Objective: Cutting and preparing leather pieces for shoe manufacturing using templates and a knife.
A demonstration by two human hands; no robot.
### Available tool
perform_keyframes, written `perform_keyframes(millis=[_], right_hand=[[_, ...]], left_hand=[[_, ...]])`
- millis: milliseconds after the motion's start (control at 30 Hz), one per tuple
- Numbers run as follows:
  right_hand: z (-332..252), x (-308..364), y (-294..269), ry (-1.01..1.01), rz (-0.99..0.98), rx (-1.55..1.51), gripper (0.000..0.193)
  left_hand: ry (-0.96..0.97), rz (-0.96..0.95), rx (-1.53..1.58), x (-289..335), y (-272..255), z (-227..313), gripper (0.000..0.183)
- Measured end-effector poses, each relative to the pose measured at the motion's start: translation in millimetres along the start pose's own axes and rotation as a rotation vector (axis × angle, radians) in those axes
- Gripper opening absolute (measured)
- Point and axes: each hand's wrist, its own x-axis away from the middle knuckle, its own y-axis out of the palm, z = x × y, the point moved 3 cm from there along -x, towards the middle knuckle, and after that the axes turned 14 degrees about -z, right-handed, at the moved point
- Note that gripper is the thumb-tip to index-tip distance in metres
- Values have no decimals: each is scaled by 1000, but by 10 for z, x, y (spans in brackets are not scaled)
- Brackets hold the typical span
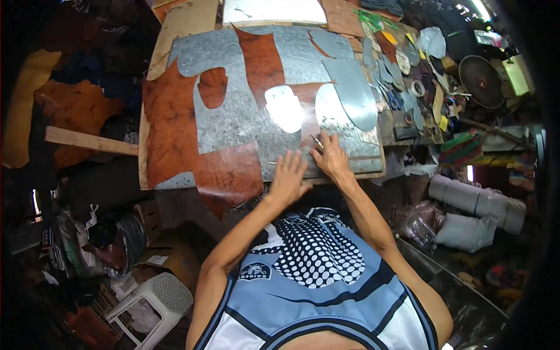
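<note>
Right hand [331,156] pinches a small tool [317,142] by brown leather [310,95]; left hand [289,178] spreads open, empty — seemingly trimming, likely needing steady pressure next.

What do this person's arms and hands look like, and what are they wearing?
The left hand and right hand are human and ungloved, with bare wrists. Both arms are sleeveless. The top is light blue, white and black, with a dotted panel and a small dark emblem.

a leather workshop, with cut brown hides [169,128], scissors [395,100] and a workbench [227,133].
</note>
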Motion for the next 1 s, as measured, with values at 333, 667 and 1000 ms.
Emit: perform_keyframes(millis=[333,667,1000], right_hand=[[194,-174,-3,-87,87,33,44],[350,-459,-559,-140,116,49,10],[605,-523,-711,-238,-303,-12,29]], left_hand=[[96,82,195,-44,-219,80,55],[-54,236,101,-297,-110,-47,13],[68,-10,461,-300,-266,150,17]])
